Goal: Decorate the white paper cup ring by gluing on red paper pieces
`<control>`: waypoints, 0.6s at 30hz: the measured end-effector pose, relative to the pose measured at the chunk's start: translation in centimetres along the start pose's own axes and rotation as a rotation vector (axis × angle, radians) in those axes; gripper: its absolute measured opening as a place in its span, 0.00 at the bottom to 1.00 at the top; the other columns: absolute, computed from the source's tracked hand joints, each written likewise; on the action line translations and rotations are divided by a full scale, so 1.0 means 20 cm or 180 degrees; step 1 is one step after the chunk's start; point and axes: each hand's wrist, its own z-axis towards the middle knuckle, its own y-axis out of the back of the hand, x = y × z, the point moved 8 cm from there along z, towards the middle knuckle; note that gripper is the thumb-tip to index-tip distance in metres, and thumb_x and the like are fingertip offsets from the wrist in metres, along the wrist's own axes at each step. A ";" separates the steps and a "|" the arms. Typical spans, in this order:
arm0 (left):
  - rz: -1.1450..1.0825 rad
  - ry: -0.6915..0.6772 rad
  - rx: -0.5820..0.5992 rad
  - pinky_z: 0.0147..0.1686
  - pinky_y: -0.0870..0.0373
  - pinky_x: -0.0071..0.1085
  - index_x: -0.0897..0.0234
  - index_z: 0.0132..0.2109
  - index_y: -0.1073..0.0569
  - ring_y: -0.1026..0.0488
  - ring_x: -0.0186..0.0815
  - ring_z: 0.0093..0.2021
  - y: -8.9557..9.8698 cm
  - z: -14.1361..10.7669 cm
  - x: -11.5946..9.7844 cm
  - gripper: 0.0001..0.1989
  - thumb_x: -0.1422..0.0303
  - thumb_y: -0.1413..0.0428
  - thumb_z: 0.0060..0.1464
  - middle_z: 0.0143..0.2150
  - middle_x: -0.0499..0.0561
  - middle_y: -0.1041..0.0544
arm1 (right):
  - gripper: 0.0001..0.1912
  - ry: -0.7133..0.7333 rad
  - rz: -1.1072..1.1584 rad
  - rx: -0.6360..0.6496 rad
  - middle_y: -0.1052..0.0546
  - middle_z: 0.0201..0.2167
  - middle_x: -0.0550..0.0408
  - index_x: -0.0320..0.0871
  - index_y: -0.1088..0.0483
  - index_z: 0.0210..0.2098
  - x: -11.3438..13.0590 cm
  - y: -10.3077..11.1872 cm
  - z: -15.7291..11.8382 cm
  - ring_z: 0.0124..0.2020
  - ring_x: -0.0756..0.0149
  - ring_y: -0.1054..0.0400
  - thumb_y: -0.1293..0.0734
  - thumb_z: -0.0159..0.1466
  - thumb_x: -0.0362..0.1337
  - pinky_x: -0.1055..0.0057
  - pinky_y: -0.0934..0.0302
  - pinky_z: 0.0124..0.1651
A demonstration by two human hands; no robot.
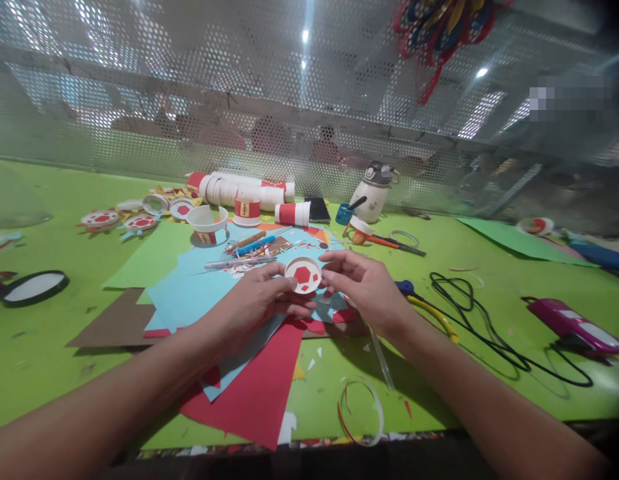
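1. The shallow paper disc (310,265) was at the centre of the frame, raised above the cluttered bench (34,360).
2. The left hand (266,293) gripped its left edge, thumb at the rim and fingers beneath. The right hand (362,283) was curled at the right edge; whether its fingertips pinched the rim could not be told.
3. Inside the disc, a large red hexagon (302,275) sat in the middle, with at least two smaller red pieces (315,276) near the edge. Whether any were glued down did not show.
4. It looked partly done: the pattern seemed incomplete, and no paper projected from the visible rim.
5. At the left of the frame, a red-patterned disc (140,223) with pale blue projections appeared further along.
6. Below the hands lay a light blue sheet (184,287) and a red sheet (264,387), plus white scraps (312,364).
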 end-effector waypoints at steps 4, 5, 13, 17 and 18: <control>-0.0041 0.0024 -0.0028 0.39 0.25 0.38 0.72 0.43 0.29 0.21 0.43 0.36 -0.01 0.00 0.00 0.09 0.73 0.43 0.54 0.33 0.57 0.22 | 0.14 0.0049 -0.0053 -0.0048 0.25 0.31 0.56 0.40 0.30 0.40 -0.01 0.00 0.00 0.32 0.69 0.31 0.30 0.55 0.36 0.68 0.34 0.36; -0.0060 0.0054 -0.0028 0.39 0.25 0.38 0.72 0.43 0.29 0.21 0.43 0.36 -0.01 -0.01 0.00 0.10 0.73 0.43 0.54 0.34 0.58 0.22 | 0.14 0.0050 -0.0053 -0.0048 0.25 0.31 0.56 0.40 0.30 0.40 -0.01 0.00 0.00 0.32 0.68 0.31 0.30 0.55 0.36 0.68 0.33 0.37; -0.0134 0.0038 0.0033 0.39 0.24 0.38 0.71 0.36 0.25 0.26 0.38 0.37 0.00 0.00 0.02 0.06 0.70 0.41 0.53 0.36 0.56 0.24 | 0.14 -0.0042 -0.0061 0.0079 0.25 0.34 0.53 0.40 0.30 0.40 -0.04 -0.03 0.00 0.35 0.66 0.30 0.30 0.55 0.37 0.66 0.32 0.37; -0.0112 0.0077 0.0006 0.37 0.24 0.36 0.70 0.33 0.24 0.30 0.34 0.34 0.02 0.01 0.03 0.07 0.69 0.39 0.52 0.33 0.54 0.26 | 0.14 -0.0024 -0.0153 0.0073 0.25 0.34 0.52 0.40 0.30 0.41 -0.05 -0.03 0.01 0.34 0.65 0.30 0.31 0.56 0.37 0.64 0.32 0.38; -0.0104 0.0088 0.0004 0.37 0.24 0.35 0.70 0.32 0.24 0.31 0.33 0.33 0.01 0.01 0.03 0.07 0.69 0.39 0.52 0.33 0.53 0.27 | 0.14 -0.0012 -0.0167 0.0085 0.25 0.33 0.53 0.40 0.30 0.41 -0.06 -0.03 0.01 0.34 0.65 0.29 0.31 0.56 0.37 0.64 0.32 0.38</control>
